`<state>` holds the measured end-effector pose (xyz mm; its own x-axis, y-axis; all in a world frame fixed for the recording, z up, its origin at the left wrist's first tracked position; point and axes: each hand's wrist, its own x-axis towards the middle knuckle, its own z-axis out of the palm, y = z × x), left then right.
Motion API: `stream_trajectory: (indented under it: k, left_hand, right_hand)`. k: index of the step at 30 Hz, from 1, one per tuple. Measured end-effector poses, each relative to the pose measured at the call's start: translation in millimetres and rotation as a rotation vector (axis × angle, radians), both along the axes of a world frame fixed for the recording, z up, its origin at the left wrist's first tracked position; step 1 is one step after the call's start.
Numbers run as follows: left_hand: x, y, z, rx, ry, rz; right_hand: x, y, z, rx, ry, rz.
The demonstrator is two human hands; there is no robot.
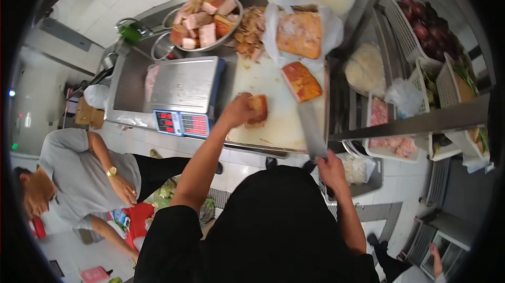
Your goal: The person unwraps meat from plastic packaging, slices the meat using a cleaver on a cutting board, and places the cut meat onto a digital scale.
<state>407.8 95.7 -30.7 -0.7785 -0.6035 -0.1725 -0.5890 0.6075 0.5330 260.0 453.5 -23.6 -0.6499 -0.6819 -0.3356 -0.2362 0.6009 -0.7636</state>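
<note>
My left hand grips a small block of browned meat on the white cutting board. The handle of a wide-bladed knife is in my right hand, at the board's front right edge. The knife's blade points away from me, its tip by a larger reddish-brown piece of meat. Behind that piece, a big browned slab rests on a white plastic bag. Shredded brown scraps lie at the board's back left.
Left of the board stands a digital scale, with a metal bowl of meat chunks behind it. A person in grey is at the left. Shelves with a basket of red onions and trays of meat are at the right.
</note>
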Motion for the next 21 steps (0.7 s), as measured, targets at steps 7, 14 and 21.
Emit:
stream_trajectory:
  k: [7, 14, 21]
  left_hand:
    - [4, 33, -1, 0.398, 0.075, 0.187]
    - [4, 44, -40, 0.234, 0.418, 0.169]
    - [-4, 61, -24, 0.110, 0.361, 0.245]
  right_hand:
    - [1, -29, 44, 0.106, 0.150, 0.184]
    - [-2, -45, 36, 0.245, 0.189, 0.301]
    - [4, -71, 51, 0.181, 0.095, 0.318]
